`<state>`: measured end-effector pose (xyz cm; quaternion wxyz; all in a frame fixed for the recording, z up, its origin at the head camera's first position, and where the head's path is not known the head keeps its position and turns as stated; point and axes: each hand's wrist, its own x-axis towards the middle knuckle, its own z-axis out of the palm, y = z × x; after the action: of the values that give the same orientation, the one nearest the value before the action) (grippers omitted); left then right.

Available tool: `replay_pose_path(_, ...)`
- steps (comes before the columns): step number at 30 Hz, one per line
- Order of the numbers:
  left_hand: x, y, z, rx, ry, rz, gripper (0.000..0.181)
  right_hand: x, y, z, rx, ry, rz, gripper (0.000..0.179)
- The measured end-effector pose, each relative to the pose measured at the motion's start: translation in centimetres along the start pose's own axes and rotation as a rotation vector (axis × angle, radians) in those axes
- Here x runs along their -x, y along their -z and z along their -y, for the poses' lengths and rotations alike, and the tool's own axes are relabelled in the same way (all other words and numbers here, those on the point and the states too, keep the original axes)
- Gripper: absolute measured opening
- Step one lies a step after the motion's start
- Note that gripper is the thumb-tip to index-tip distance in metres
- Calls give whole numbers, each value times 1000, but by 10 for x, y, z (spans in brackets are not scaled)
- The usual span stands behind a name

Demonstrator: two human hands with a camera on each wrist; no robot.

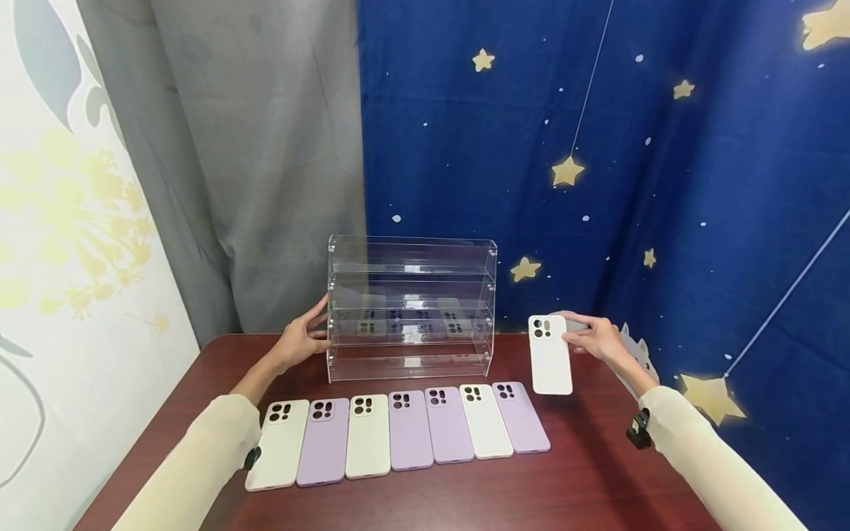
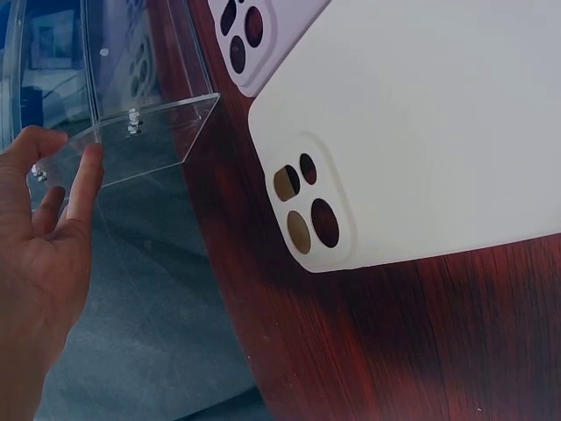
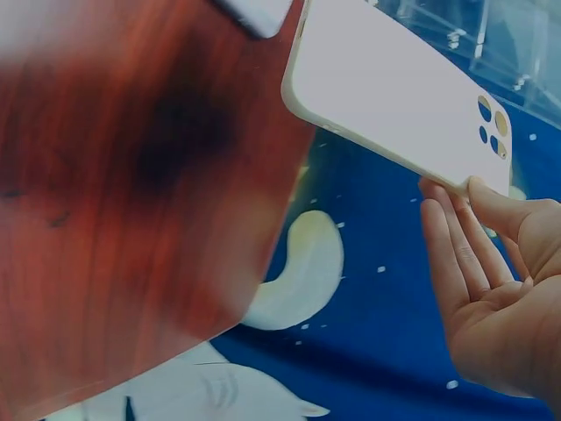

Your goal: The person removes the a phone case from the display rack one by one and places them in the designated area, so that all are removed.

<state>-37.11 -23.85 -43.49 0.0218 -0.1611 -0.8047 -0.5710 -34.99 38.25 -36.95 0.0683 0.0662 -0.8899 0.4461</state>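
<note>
A white phone case point(image 1: 550, 361) with camera cutouts hangs upright above the right part of the table, pinched at its upper right edge by my right hand point(image 1: 593, 338). In the right wrist view the thumb point(image 3: 501, 209) lies on the case's face and the fingers extend below and behind its edge. My left hand point(image 1: 302, 343) rests with extended fingers against the left side panel of a clear acrylic tiered display rack point(image 1: 372, 366). Before the rack lies a row of several phone cases, white point(image 1: 369, 442) and purple point(image 1: 323, 446), with camera cutouts toward the rack.
The dark red wooden table point(image 1: 584, 472) ends at a far edge along grey point(image 1: 265, 184) and blue star-patterned curtains point(image 1: 451, 169). A white patterned panel point(image 1: 80, 243) stands at the left. Small dark devices sit on both sleeves' cuffs.
</note>
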Motion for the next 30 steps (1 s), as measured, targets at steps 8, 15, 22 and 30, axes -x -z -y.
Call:
replay_pose_path(8,3,0,0,-8,-1,-1,107,9,-4,-24,-11,-41,25,53)
replay_pose_path(15,1,0,-1,-25,5,-5,106,15,-6,-45,20,-82,34,52)
replay_pose_path(22,1,0,-1,-19,0,-2,106,26,-16,-61,-14,-129,63,53)
replay_pose_path(30,1,-2,-3,-1,1,0,107,31,-33,-76,-23,-176,42,48)
